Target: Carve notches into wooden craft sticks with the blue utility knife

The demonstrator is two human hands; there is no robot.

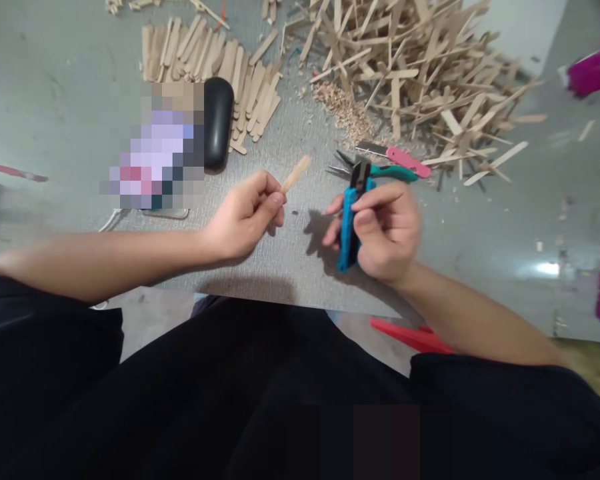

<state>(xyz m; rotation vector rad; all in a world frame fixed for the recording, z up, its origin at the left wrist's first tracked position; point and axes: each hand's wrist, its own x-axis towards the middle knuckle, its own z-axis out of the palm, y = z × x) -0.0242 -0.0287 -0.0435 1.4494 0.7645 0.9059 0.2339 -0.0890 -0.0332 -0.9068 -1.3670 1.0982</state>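
Observation:
Between the thumb and fingers of my left hand (pixel 250 210) is a wooden craft stick (pixel 296 175), its free end pointing up and to the right. My right hand (pixel 387 230) grips a blue-handled pliers-like cutter (pixel 349 220) held upright, with its black head at the top. The stick and the tool are apart, with a gap of table between them. Behind the tool's head lie teal-handled pliers (pixel 393 174) with dark pointed jaws. A pink-handled blade tool (pixel 409 162) rests beside them.
A large tangled heap of craft sticks (pixel 420 67) covers the back right, with wood shavings (pixel 345 110) at its edge. Sticks in rows (pixel 253 93) lie at the back left by a black oval case (pixel 218 125) and a pixelated item (pixel 155 153). Purple objects (pixel 593 70) sit far right.

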